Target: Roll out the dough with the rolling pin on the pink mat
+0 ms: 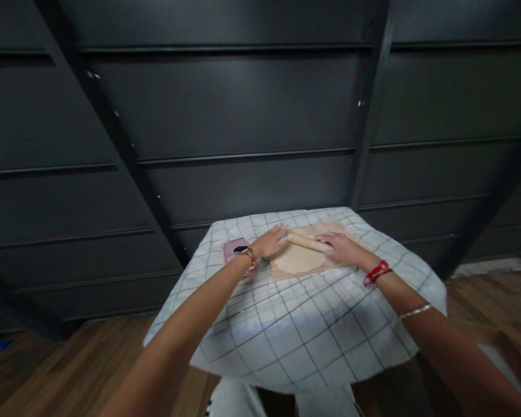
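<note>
A light wooden rolling pin lies slantwise across a thin, flattened sheet of pale dough. My left hand is at the pin's left end, its fingers reaching forward over that end. Around the pin's right end, my right hand is closed, with the fingers lying along the top. Beneath the dough is a tan rectangular board or mat, partly covered by the dough and my hands.
A white checked cloth covers the small table. By my left wrist lies a flat pinkish item, partly hidden. Dark metal panels rise behind the table, and wooden flooring surrounds it.
</note>
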Demonstrator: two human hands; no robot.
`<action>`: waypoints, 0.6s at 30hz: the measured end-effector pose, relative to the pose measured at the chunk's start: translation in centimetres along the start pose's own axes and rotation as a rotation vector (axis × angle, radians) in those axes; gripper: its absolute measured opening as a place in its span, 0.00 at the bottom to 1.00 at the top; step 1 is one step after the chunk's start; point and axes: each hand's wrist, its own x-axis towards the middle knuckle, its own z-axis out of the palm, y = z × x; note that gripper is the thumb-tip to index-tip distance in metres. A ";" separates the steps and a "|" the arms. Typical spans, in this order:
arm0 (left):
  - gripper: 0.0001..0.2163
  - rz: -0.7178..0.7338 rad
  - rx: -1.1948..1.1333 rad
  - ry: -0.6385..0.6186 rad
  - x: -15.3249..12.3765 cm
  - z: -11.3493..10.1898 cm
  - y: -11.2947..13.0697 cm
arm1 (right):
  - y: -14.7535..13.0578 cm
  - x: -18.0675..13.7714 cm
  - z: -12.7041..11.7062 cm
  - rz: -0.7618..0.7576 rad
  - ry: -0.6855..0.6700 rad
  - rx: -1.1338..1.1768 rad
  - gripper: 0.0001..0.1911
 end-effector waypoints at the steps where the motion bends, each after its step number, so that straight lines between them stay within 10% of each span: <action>1: 0.26 -0.005 -0.003 -0.008 -0.4 0.3 0.5 | 0.7 -0.3 0.3 -0.001 -0.005 -0.010 0.22; 18: 0.26 -0.010 0.003 -0.290 -5.1 -0.2 4.6 | 1.9 2.6 3.3 0.061 -0.043 -0.151 0.22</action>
